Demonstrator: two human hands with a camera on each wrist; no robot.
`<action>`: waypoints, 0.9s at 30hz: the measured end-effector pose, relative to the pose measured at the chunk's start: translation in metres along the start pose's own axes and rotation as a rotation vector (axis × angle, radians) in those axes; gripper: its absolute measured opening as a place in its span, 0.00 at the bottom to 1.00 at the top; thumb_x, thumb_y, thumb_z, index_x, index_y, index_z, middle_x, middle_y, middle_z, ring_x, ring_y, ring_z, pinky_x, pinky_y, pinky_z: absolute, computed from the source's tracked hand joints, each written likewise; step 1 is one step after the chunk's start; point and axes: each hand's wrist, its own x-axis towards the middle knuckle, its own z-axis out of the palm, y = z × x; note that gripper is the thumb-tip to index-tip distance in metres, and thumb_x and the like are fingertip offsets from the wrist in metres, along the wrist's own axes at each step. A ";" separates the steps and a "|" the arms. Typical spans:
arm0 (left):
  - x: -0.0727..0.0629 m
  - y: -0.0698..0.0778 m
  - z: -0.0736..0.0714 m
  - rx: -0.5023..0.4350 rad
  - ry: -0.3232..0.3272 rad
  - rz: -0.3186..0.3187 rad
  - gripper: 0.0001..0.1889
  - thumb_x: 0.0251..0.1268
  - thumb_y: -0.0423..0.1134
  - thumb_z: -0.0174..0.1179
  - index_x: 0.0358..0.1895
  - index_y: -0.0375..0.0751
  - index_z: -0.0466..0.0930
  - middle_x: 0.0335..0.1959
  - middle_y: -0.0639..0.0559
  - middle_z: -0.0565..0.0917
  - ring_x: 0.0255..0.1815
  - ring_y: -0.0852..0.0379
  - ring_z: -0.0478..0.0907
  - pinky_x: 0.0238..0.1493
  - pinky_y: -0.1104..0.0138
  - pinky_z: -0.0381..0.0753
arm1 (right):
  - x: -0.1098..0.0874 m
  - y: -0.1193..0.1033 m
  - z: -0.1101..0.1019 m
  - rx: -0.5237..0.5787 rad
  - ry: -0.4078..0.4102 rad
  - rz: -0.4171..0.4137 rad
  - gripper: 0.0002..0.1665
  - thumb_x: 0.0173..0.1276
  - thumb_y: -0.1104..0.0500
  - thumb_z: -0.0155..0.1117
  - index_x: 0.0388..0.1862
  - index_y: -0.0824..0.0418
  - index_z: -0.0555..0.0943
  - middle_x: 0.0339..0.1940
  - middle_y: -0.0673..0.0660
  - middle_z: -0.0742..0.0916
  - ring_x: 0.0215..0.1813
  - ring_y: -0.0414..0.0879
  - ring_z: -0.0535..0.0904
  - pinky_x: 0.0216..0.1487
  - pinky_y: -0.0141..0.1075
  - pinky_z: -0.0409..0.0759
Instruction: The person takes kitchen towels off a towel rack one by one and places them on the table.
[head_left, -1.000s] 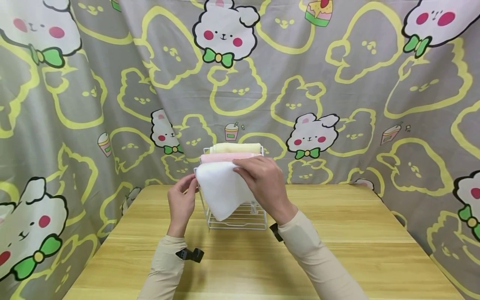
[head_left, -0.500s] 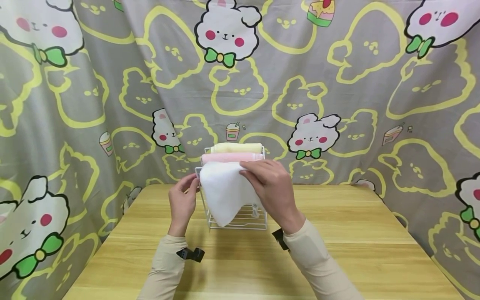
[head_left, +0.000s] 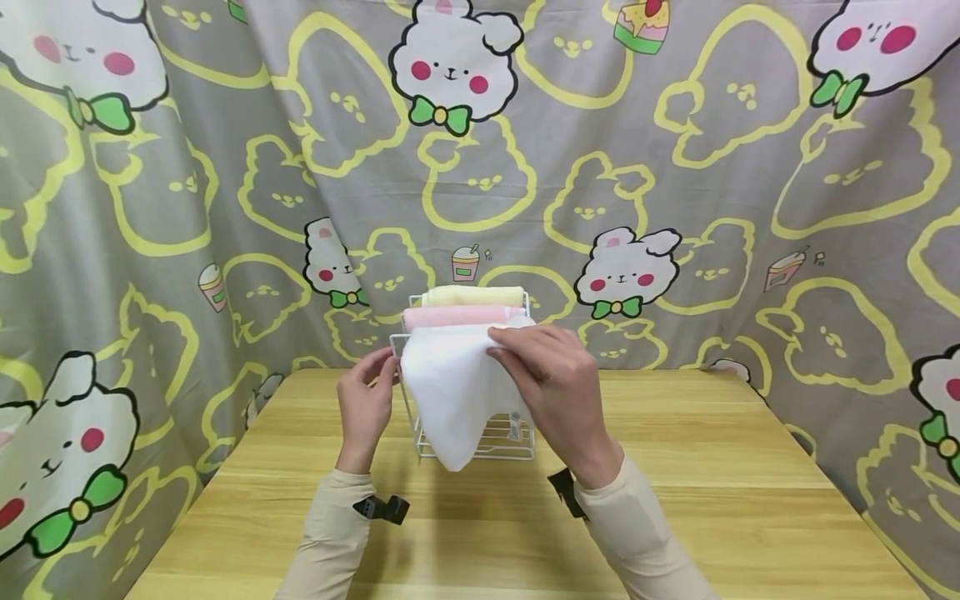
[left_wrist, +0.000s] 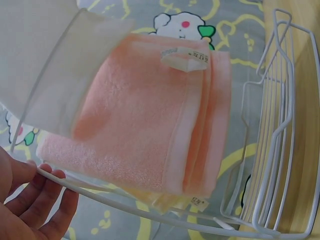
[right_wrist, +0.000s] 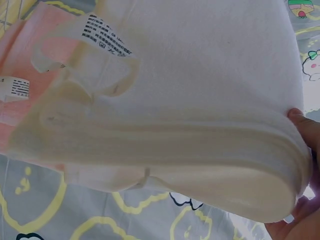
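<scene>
A white wire rack (head_left: 472,456) stands on the wooden table with towels hung over its bars. My left hand (head_left: 364,408) grips the rack's left side wire; in the left wrist view, thumb and fingers (left_wrist: 35,175) close round that white rod. My right hand (head_left: 558,387) pinches the top edge of a white towel (head_left: 450,375) draped over the front bar, its near corner hanging low before the rack. In the right wrist view the white towel (right_wrist: 210,65) hangs in folds with a printed label. Behind it hang a pink towel (head_left: 457,316) and a pale yellow towel (head_left: 472,296).
The wooden table (head_left: 675,517) stretches round the rack. A grey curtain (head_left: 675,125) with cartoon rabbits hangs behind and along both sides. A black wrist camera (head_left: 382,508) is strapped to the left forearm.
My right hand has moved to the right and slightly toward me, drawing the white towel along. The towel's front corner hangs lower. My left hand stays on the rack.
</scene>
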 end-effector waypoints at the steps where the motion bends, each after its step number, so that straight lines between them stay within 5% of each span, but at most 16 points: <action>1: 0.000 0.000 0.000 0.000 0.000 -0.002 0.11 0.71 0.31 0.64 0.50 0.27 0.86 0.47 0.32 0.87 0.38 0.72 0.83 0.45 0.64 0.92 | 0.000 -0.001 -0.001 0.005 0.003 0.001 0.15 0.60 0.62 0.79 0.48 0.58 0.91 0.41 0.53 0.93 0.45 0.48 0.88 0.46 0.43 0.85; 7: -0.001 0.002 0.002 0.008 0.004 -0.020 0.11 0.72 0.28 0.62 0.51 0.24 0.84 0.49 0.30 0.86 0.38 0.75 0.82 0.44 0.71 0.91 | 0.002 -0.006 -0.006 0.030 0.015 -0.001 0.16 0.60 0.63 0.79 0.48 0.59 0.91 0.41 0.54 0.93 0.44 0.49 0.87 0.48 0.42 0.86; 15: -0.010 0.036 0.001 0.033 -0.016 0.001 0.11 0.73 0.25 0.59 0.51 0.19 0.82 0.49 0.25 0.85 0.39 0.78 0.80 0.42 0.80 0.88 | 0.008 -0.013 -0.014 0.033 0.020 -0.024 0.16 0.59 0.64 0.79 0.48 0.61 0.91 0.42 0.55 0.93 0.42 0.49 0.86 0.49 0.40 0.90; 22: 0.000 -0.001 0.001 0.037 -0.001 -0.007 0.12 0.73 0.29 0.60 0.53 0.24 0.84 0.50 0.30 0.86 0.41 0.77 0.80 0.42 0.81 0.87 | 0.011 -0.018 -0.020 0.035 0.030 -0.040 0.16 0.59 0.64 0.79 0.47 0.61 0.91 0.42 0.55 0.93 0.42 0.49 0.86 0.48 0.39 0.89; 27: 0.000 -0.002 0.000 0.082 0.012 0.001 0.12 0.74 0.32 0.61 0.52 0.29 0.85 0.49 0.34 0.87 0.42 0.74 0.80 0.42 0.82 0.85 | 0.013 -0.023 -0.023 0.053 0.047 -0.044 0.16 0.57 0.66 0.79 0.47 0.60 0.91 0.41 0.55 0.93 0.41 0.49 0.86 0.46 0.39 0.89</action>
